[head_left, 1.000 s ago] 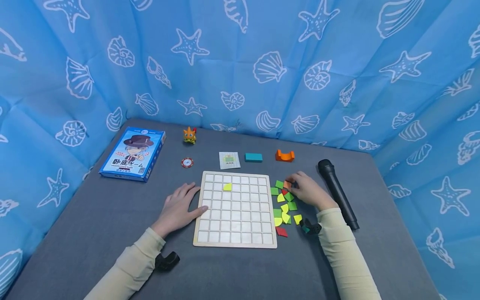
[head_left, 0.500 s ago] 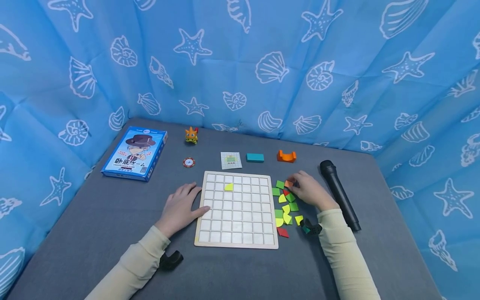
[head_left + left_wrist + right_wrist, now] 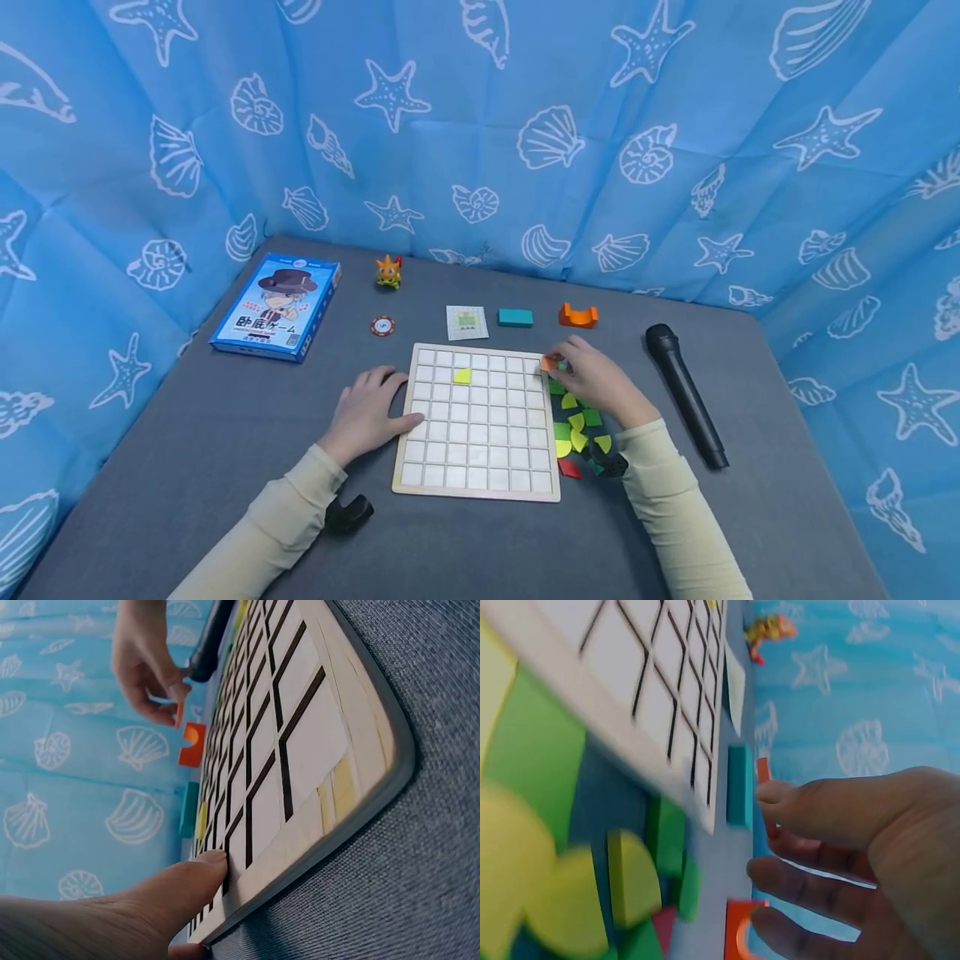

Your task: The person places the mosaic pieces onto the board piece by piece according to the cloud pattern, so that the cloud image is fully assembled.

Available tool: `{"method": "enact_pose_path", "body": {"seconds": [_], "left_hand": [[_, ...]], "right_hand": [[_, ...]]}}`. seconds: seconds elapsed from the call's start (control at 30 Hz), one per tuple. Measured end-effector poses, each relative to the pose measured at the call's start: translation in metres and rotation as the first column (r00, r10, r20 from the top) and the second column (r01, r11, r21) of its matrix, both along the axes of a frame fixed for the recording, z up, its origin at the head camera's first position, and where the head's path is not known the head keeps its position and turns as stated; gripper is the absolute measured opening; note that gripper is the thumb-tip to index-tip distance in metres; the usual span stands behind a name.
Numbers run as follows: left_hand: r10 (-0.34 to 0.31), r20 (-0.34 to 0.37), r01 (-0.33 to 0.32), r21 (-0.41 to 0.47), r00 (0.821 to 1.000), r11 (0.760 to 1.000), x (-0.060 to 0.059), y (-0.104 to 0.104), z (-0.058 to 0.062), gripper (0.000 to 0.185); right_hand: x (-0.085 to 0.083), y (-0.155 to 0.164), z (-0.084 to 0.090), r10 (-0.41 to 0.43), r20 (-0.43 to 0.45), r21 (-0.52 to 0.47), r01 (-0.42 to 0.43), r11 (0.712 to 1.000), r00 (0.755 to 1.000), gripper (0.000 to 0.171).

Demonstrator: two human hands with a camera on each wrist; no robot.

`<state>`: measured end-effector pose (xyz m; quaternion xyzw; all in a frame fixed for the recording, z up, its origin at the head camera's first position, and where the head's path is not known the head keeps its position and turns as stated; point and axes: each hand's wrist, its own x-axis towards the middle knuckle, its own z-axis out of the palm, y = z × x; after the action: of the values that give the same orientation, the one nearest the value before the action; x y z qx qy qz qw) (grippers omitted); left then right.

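Note:
My right hand point(image 3: 596, 379) pinches a small flat orange tile point(image 3: 549, 363) between thumb and fingers, raised over the top right corner of a white grid board point(image 3: 480, 495). The right wrist view shows this orange tile point(image 3: 764, 776) edge-on, with the other fingers loosely bent behind. My left hand point(image 3: 367, 417) lies at the board's left side, its thumb point(image 3: 196, 877) resting on the rim and its fingers spread outside. One yellow tile point(image 3: 462, 376) with a rounded corner sits in a cell in an upper row. Green tiles point(image 3: 592, 417), yellow tiles and a red tile point(image 3: 570, 469) lie loose beside the board's right edge.
Behind the board are a patterned card point(image 3: 467, 322), a teal block point(image 3: 515, 317), an orange notched block point(image 3: 578, 316), a poker chip point(image 3: 382, 326) and a toy figure point(image 3: 388, 272). A blue game box point(image 3: 276, 307) lies left, a black microphone point(image 3: 686, 396) right.
My right hand has lifted the orange tile from the loose pile and moved it left to the board's corner. The left hand stays at the board's edge. The head view has shifted slightly.

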<state>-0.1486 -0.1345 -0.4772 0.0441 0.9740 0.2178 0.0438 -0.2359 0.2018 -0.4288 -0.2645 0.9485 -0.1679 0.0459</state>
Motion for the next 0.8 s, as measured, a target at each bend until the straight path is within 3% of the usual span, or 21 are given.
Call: {"method": "enact_pose_path", "body": {"seconds": [0.43, 0.8], "left_hand": [[0.008, 0.019, -0.009, 0.014, 1.0, 1.0, 0.001, 0.001, 0.003, 0.07], [0.008, 0.008, -0.008, 0.018, 1.0, 1.0, 0.001, 0.0, 0.003, 0.07]], "right_hand": [[0.005, -0.052, -0.015, 0.137, -0.01, 0.028, -0.137, 0.99, 0.991, 0.024], [0.003, -0.073, -0.025, 0.184, -0.011, 0.02, -0.183, 0.983, 0.983, 0.023]]}}
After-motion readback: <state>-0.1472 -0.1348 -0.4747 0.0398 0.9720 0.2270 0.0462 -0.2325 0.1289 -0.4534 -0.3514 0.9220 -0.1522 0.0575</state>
